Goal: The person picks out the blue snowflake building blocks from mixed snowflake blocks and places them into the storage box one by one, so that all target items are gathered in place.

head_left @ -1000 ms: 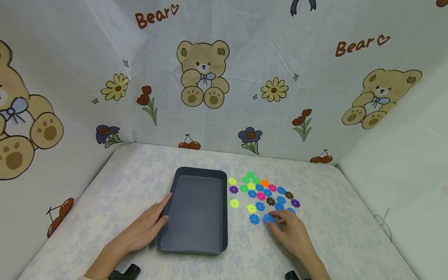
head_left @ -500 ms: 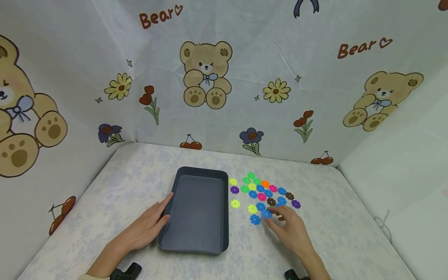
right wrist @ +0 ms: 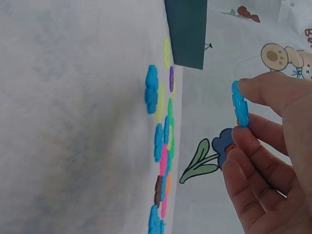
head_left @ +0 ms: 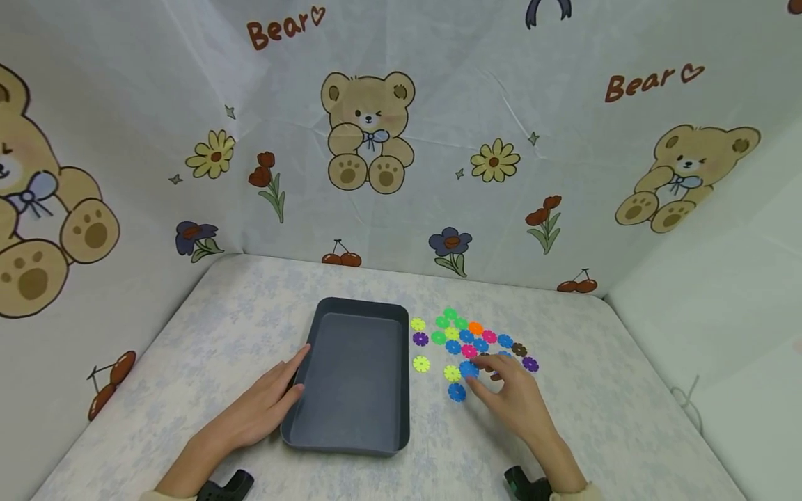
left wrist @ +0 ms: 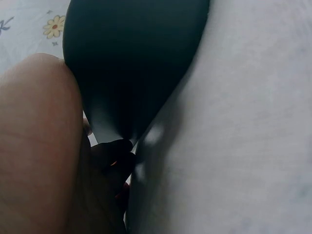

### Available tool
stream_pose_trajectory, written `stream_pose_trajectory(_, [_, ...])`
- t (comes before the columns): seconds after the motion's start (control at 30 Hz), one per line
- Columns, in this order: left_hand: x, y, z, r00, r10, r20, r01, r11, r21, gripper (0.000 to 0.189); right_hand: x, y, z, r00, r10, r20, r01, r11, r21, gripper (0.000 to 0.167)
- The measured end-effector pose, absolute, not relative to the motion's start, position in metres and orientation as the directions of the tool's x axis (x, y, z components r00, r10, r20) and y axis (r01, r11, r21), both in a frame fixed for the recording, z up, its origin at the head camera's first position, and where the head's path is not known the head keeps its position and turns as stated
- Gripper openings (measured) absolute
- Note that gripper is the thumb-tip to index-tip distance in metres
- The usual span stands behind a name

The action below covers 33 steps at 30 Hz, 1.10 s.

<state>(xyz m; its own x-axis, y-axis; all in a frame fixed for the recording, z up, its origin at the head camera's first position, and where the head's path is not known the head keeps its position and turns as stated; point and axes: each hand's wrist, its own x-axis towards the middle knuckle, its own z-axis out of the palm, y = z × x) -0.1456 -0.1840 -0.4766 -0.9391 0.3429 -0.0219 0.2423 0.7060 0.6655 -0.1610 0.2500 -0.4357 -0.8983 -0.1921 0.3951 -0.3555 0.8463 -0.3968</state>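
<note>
In the head view my right hand (head_left: 510,396) pinches a blue flower-shaped plastic disc (head_left: 468,369) between thumb and forefinger. The right wrist view shows this disc (right wrist: 240,104) edge-on, lifted off the table, with the other fingers loosely bent. My left hand (head_left: 269,400) holds the left side of a dark grey baking tray (head_left: 344,390), thumb over the rim. Seen from the left wrist, the other fingers (left wrist: 114,156) lie dark against the tray's outer side. The tray's inside holds nothing.
Several flower discs in green, yellow, pink, brown, purple and blue lie flat right of the tray; one blue disc (head_left: 457,392) is nearest the front. An orange disc (head_left: 475,328) lies towards the back. A bear-print cloth (head_left: 370,229) hangs behind the table.
My right hand has moved left and slightly away from me, carrying the blue disc over the others towards the tray. The left hand and the tray have stayed put.
</note>
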Motion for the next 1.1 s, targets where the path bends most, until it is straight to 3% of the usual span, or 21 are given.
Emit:
stream_pose_trajectory(0.17, [-0.144, -0.183, -0.476, -0.940, 0.341, -0.026, 0.237, 0.705, 0.668, 0.065, -0.164, 0.244, -0.431, -0.876, -0.231, 0.423, -0.403, 0.833, -0.379, 0.037])
stream_pose_trajectory(0.4, [-0.143, -0.182, -0.475, -0.938, 0.345, -0.023, 0.243, 0.705, 0.666, 0.065, -0.168, 0.236, -0.422, -0.893, -0.239, 0.381, -0.394, 0.824, -0.408, 0.030])
stream_pose_trajectory(0.7, [-0.143, -0.181, -0.475, -0.936, 0.350, -0.025, 0.247, 0.708, 0.662, 0.065, -0.170, 0.226, -0.414, -0.905, -0.243, 0.348, -0.384, 0.818, -0.428, 0.034])
stream_pose_trajectory(1.1, [-0.144, -0.180, -0.472, -0.935, 0.353, 0.012, 0.276, 0.709, 0.649, 0.065, -0.174, 0.213, -0.409, -0.887, -0.278, 0.370, -0.433, 0.779, -0.453, 0.033])
